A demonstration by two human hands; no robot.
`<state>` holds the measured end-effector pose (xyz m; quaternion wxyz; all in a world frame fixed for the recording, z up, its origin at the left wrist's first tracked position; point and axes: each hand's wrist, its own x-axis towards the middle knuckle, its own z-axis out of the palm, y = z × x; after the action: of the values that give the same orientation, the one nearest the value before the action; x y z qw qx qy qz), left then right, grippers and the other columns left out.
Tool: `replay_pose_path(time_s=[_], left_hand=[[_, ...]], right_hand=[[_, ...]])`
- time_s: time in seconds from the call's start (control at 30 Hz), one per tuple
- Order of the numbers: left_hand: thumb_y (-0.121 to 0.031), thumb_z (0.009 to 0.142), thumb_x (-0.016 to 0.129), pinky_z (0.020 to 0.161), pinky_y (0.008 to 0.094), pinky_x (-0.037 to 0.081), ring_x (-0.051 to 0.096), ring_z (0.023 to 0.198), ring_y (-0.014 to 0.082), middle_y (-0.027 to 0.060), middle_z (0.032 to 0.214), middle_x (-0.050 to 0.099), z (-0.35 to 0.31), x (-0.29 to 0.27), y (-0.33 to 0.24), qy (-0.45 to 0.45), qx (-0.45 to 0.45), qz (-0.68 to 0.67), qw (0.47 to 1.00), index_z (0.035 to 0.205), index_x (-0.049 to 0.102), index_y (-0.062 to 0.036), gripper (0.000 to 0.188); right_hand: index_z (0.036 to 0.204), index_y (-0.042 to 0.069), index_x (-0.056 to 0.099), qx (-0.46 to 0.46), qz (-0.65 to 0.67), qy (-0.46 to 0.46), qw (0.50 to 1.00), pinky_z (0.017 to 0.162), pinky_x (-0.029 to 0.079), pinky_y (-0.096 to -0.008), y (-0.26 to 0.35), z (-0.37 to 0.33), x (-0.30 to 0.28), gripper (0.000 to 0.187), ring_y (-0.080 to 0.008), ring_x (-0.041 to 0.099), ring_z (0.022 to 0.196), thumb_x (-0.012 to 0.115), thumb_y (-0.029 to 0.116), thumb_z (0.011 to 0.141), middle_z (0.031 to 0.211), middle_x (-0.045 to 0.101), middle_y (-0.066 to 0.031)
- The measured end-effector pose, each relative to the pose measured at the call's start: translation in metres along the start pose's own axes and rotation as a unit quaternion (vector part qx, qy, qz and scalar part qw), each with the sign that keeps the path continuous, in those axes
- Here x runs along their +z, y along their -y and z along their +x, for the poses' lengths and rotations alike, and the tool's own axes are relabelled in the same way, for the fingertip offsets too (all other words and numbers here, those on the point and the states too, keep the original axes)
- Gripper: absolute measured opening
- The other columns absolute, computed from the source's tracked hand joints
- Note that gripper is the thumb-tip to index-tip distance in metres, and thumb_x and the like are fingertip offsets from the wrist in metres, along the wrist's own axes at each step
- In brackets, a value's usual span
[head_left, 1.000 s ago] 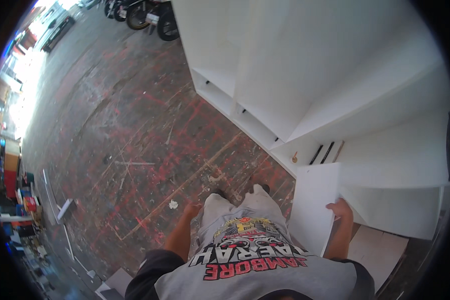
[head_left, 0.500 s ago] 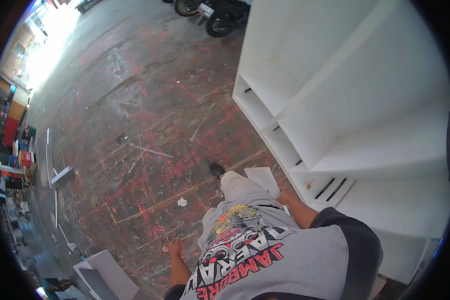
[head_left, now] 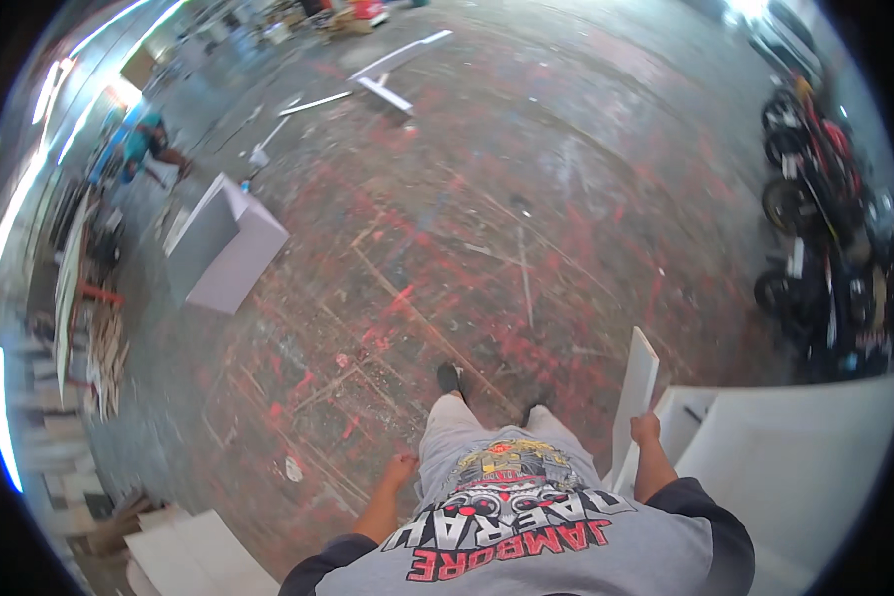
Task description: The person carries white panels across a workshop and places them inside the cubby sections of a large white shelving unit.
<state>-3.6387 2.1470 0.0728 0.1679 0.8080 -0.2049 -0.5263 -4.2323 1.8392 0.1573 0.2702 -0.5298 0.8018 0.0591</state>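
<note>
I stand on a paint-spattered floor [head_left: 467, 248]. My right hand [head_left: 647, 429] grips the edge of a narrow white board [head_left: 637, 387] that stands upright on its edge beside my right leg. Just right of the board is a large white shelf unit [head_left: 795, 447]. My left hand [head_left: 401, 467] hangs loose at my left side, holding nothing, fingers slightly curled.
A white open box-shaped cabinet piece [head_left: 223, 243] lies on the floor at the left. White boards [head_left: 392, 74] lie far ahead, more white panels [head_left: 194, 556] at the lower left. Motorcycles [head_left: 815, 219] are parked at the right. Another person [head_left: 144, 149] crouches far left.
My view has swung left, away from the white shelf unit, which is now at the lower right. The white board stays in my right hand, now upright at my side.
</note>
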Motion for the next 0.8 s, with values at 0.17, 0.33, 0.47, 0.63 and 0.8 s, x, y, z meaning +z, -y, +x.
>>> replay_pose_path(time_s=[0.17,0.33,0.47,0.63,0.8], left_hand=[[-0.048,0.088,0.054,0.081,0.0387,0.052,0.066,0.094,0.0265,0.0144,0.108,0.069,0.000,0.019,0.029,0.062,0.051,0.062,0.995,0.112,0.067,-0.0071,0.049],[-0.044,0.089,0.054,0.087,0.0440,0.050,0.064,0.102,0.0311,0.0161,0.111,0.067,0.048,-0.035,0.043,0.114,-0.075,0.111,0.984,0.114,0.067,-0.0111,0.043],[-0.036,0.087,0.058,0.085,0.0436,0.051,0.065,0.099,0.0294,0.0139,0.108,0.068,0.101,-0.139,-0.020,-0.017,0.022,0.124,0.992,0.109,0.070,-0.0118,0.035],[-0.035,0.085,0.060,0.085,0.0423,0.050,0.065,0.099,0.0316,0.0147,0.108,0.068,0.180,-0.260,-0.064,-0.116,-0.051,-0.033,0.991,0.106,0.070,-0.0099,0.034],[-0.036,0.085,0.059,0.085,0.0429,0.050,0.065,0.101,0.0326,0.0159,0.104,0.068,0.237,-0.331,-0.180,-0.204,-0.026,0.004,0.979,0.104,0.070,-0.0081,0.036]], right_hand=[[0.118,0.004,0.059,-0.031,-0.007,-0.028,0.999,0.090,0.048,-0.0454,0.071,0.016,-0.042,0.043,-0.0394,0.061,0.104,0.064,0.019,0.078,0.109,0.065,-0.0224],[0.119,0.004,0.060,-0.093,0.027,0.001,0.995,0.089,0.048,-0.0422,0.150,0.024,-0.056,0.043,-0.0364,0.062,0.105,0.067,0.015,0.078,0.110,0.066,-0.0210],[0.112,0.002,0.063,-0.063,-0.023,0.043,0.997,0.086,0.049,-0.0403,0.216,0.033,-0.052,0.037,-0.0327,0.065,0.101,0.071,0.013,0.078,0.106,0.068,-0.0174],[0.110,0.002,0.065,-0.118,-0.042,0.132,0.983,0.085,0.051,-0.0403,0.282,0.047,0.010,0.038,-0.0312,0.066,0.098,0.073,0.018,0.077,0.104,0.069,-0.0180],[0.124,0.006,0.057,0.055,0.012,0.314,0.948,0.073,0.056,-0.0424,0.391,0.060,0.036,0.047,-0.0295,0.066,0.099,0.072,0.014,0.080,0.108,0.067,-0.0148]])
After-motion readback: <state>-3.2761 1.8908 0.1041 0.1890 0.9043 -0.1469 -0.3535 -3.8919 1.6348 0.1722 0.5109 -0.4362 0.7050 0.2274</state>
